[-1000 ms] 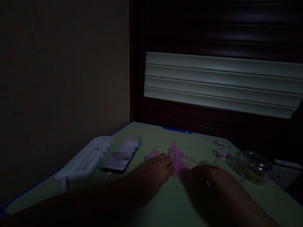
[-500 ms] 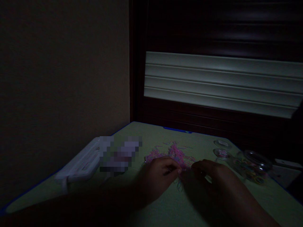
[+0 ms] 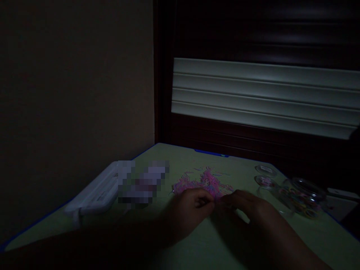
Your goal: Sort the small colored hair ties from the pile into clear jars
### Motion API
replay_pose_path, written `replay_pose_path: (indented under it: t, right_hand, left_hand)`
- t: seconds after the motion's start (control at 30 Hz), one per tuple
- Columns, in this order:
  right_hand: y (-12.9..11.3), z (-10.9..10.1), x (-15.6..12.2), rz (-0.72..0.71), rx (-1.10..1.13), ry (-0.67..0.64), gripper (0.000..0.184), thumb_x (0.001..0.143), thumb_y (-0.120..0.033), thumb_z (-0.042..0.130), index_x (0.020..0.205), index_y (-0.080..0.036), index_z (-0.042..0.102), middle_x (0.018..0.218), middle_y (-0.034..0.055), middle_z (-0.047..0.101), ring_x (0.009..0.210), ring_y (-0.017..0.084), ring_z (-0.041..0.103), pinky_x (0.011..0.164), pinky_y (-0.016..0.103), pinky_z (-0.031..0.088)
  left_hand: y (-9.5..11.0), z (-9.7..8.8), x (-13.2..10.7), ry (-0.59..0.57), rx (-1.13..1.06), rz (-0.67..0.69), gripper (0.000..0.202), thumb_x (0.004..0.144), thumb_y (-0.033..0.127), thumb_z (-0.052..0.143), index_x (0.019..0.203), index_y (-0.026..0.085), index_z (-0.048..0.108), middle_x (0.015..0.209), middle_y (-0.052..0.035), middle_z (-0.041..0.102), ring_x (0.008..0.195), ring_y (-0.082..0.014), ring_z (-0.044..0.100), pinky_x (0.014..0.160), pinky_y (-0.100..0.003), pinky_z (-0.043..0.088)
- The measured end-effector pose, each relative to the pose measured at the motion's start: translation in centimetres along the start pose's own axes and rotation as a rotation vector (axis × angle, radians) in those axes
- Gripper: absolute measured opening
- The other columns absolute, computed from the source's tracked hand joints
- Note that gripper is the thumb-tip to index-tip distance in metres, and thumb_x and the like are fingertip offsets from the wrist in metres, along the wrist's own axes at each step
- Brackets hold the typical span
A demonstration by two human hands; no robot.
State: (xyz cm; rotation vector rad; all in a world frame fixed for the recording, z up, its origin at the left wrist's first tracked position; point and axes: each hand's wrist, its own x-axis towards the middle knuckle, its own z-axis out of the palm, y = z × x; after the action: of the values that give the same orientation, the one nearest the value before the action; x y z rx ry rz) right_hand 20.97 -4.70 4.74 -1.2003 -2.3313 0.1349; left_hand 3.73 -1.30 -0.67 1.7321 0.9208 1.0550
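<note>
A loose pile of small pink and purple rubber bands [image 3: 209, 180] lies on the pale green table [image 3: 180, 155]. At the near edge of the pile, my left hand [image 3: 191, 210] is closed in a pinch, thumb against forefinger, on what looks like a small rubber band. Close beside it on the right, my right hand [image 3: 250, 208] has its fingers bent into a pinch, the tips nearly meeting those of the left. What sits between the right fingertips is too dark and small to make out. Both hands hide part of the pile.
To the right stands a clear jar [image 3: 306, 197] of coloured bands, with a small round container [image 3: 264, 182] and a clear lid [image 3: 266, 170] near it. A white case-like object [image 3: 95, 191] lies left, beside a blurred-out patch. Wall and dark panelling border the table.
My right fingertips have moved slightly left, closer to the left hand. The pale loops that hung below my left fingertips no longer show. The view has shifted a little.
</note>
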Motion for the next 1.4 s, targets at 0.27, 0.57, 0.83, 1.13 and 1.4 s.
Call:
replay_pose_path:
  t: [0.27, 0.57, 0.83, 1.13, 1.4]
  right_hand:
    - [0.1, 0.2, -0.2, 0.034, -0.076, -0.027, 0.016, 0.078, -0.015, 0.049, 0.078, -0.021, 0.064, 0.072, 0.0021, 0.060, 0.063, 0.014, 0.057, 0.057, 0.024, 0.043]
    - [0.6, 0.3, 0.1, 0.008, -0.036, -0.063, 0.018, 0.079, -0.014, 0.049, 0.079, -0.022, 0.065, 0.074, 0.0015, 0.063, 0.066, 0.014, 0.059, 0.061, 0.025, 0.045]
    - [0.1, 0.1, -0.1, 0.059, -0.065, -0.044, 0.018, 0.075, -0.009, 0.052, 0.075, -0.022, 0.065, 0.072, -0.0004, 0.063, 0.064, 0.012, 0.059, 0.060, 0.022, 0.044]
    - [0.7, -0.4, -0.1, 0.045, -0.105, -0.003, 0.018, 0.080, -0.017, 0.047, 0.077, -0.021, 0.063, 0.072, 0.0024, 0.062, 0.064, 0.015, 0.059, 0.058, 0.023, 0.043]
    - [2.4, -1.0, -0.4, 0.072, -0.349, 0.056, 0.029, 0.079, -0.010, 0.042, 0.094, -0.023, 0.063, 0.081, 0.0040, 0.064, 0.068, 0.016, 0.061, 0.059, 0.026, 0.045]
  left_hand:
    - [-0.1, 0.0, -0.4, -0.019, 0.149, 0.029, 0.012, 0.081, 0.021, 0.053, 0.084, 0.017, 0.064, 0.081, -0.0004, 0.063, 0.077, -0.0144, 0.059, 0.069, -0.025, 0.044]
    - [0.7, 0.1, -0.5, -0.039, 0.163, 0.083, 0.012, 0.081, 0.017, 0.051, 0.080, 0.017, 0.063, 0.079, 0.0004, 0.061, 0.077, -0.0131, 0.058, 0.070, -0.022, 0.044]
    - [0.7, 0.1, -0.5, -0.031, 0.180, 0.103, 0.011, 0.080, 0.017, 0.053, 0.081, 0.017, 0.064, 0.082, 0.0000, 0.062, 0.079, -0.0131, 0.058, 0.073, -0.022, 0.044]
    - [0.3, 0.0, -0.4, -0.005, 0.164, 0.058, 0.014, 0.081, 0.024, 0.053, 0.083, 0.017, 0.065, 0.082, -0.0006, 0.064, 0.077, -0.0142, 0.059, 0.070, -0.023, 0.045]
    - [0.2, 0.0, -0.4, -0.017, 0.164, 0.044, 0.015, 0.082, 0.026, 0.052, 0.082, 0.018, 0.065, 0.081, 0.0000, 0.063, 0.077, -0.0144, 0.059, 0.070, -0.024, 0.044]
